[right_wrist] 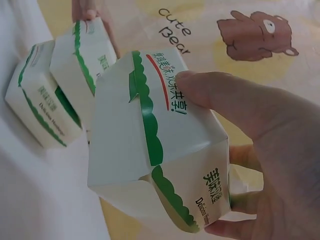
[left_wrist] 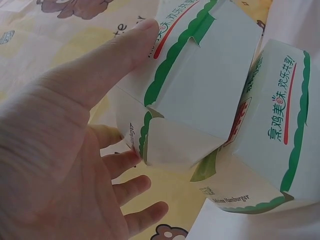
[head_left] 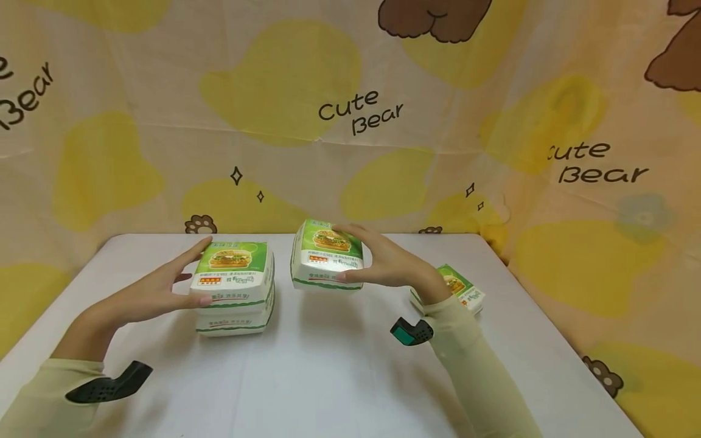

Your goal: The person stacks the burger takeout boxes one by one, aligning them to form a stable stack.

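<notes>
Sleeves are closest, and right hand grips a box midair, just right of the stack left hand pinches.

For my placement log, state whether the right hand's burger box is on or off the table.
Off: the right hand holds the burger box above the table, its shadow falling below and apart.

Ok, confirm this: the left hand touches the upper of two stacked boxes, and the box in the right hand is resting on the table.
One part is wrong: the box in the right hand is held in the air above the table, as the head view shows. The left hand does touch the upper box.
</notes>
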Action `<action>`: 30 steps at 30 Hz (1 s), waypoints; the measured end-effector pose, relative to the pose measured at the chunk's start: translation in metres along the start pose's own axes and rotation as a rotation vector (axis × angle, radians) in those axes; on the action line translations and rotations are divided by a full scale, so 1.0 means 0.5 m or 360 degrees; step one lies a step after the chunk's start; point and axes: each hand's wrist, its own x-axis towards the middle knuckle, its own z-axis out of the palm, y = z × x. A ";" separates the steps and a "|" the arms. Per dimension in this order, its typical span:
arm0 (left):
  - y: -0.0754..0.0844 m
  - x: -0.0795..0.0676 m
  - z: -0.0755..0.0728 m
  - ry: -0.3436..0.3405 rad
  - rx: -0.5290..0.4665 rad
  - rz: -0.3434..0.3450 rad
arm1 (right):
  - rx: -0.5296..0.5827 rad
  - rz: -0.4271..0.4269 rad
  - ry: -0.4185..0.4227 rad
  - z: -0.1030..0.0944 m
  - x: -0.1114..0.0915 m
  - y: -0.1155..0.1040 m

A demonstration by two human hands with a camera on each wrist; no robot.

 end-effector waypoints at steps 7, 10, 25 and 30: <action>0.000 0.000 -0.002 0.0002 -0.0002 -0.0002 | 0.0011 -0.0077 0.0010 -0.003 0.018 -0.035; -0.001 0.000 -0.002 0.0003 -0.0004 0.0004 | 0.0013 -0.0083 0.0019 -0.003 0.027 -0.050; -0.003 0.003 0.001 -0.0002 -0.0001 -0.0034 | -0.0007 -0.0146 0.0021 0.016 0.083 -0.117; -0.004 0.005 0.001 -0.0004 -0.0013 -0.0041 | -0.0112 -0.0168 0.0020 0.026 0.105 -0.139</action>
